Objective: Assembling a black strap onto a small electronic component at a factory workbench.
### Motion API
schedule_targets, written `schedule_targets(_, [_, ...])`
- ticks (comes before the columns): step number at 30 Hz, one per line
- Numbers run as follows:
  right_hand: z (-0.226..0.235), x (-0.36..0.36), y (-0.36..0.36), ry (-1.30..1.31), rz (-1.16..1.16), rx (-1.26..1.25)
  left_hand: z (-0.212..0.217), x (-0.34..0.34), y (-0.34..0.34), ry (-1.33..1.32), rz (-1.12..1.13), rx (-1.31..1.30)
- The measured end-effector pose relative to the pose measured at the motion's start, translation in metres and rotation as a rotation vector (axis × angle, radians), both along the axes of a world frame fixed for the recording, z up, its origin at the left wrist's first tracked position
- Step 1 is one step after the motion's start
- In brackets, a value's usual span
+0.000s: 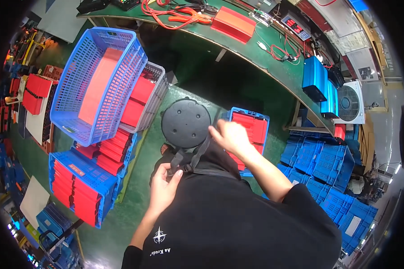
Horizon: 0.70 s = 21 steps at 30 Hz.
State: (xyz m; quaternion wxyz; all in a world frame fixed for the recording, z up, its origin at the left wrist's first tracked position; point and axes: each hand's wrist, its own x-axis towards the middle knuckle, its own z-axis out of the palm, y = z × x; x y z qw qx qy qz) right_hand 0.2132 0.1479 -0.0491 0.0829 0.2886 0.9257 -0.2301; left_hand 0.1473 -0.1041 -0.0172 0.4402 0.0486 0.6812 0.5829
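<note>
A black round stool-like disc (186, 123) with several small holes in its top is in front of my body. A black strap (202, 149) runs from near its rim toward my waist. My left hand (164, 188) is closed at my waist, its fingers pinching the black webbing by a dark buckle (184, 167). My right hand (231, 137) is right of the disc, fingers bent and closed at the upper end of the strap. Its grip is partly hidden.
Left stand a blue basket (63, 105), a grey crate (155, 89) and a blue crate (104, 207) with red parts. Another blue crate (265, 127) of red parts is beyond my right hand. A green workbench (238, 49) curves across the back; blue crates (316, 163) stack at right.
</note>
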Motion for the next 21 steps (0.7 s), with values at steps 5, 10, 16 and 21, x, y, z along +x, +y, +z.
schedule_targets(5, [0.044, -0.023, -0.023, -0.043, 0.126, -0.623, 0.008, 0.007, 0.001, -0.017, -0.016, 0.025])
schedule_targets(10, [-0.002, -0.042, -0.057, -0.347, 0.12, -1.313, 0.008, 0.014, 0.002, 0.084, -0.05, 0.004])
schedule_targets(16, [-0.011, -0.04, -0.077, 0.112, -0.145, -1.707, 0.005, 0.02, -0.007, 0.145, -0.004, -0.059])
schedule_targets(21, [-0.015, -0.031, -0.095, 0.279, -0.43, -2.378, 0.013, 0.021, -0.006, 0.195, -0.014, -0.124])
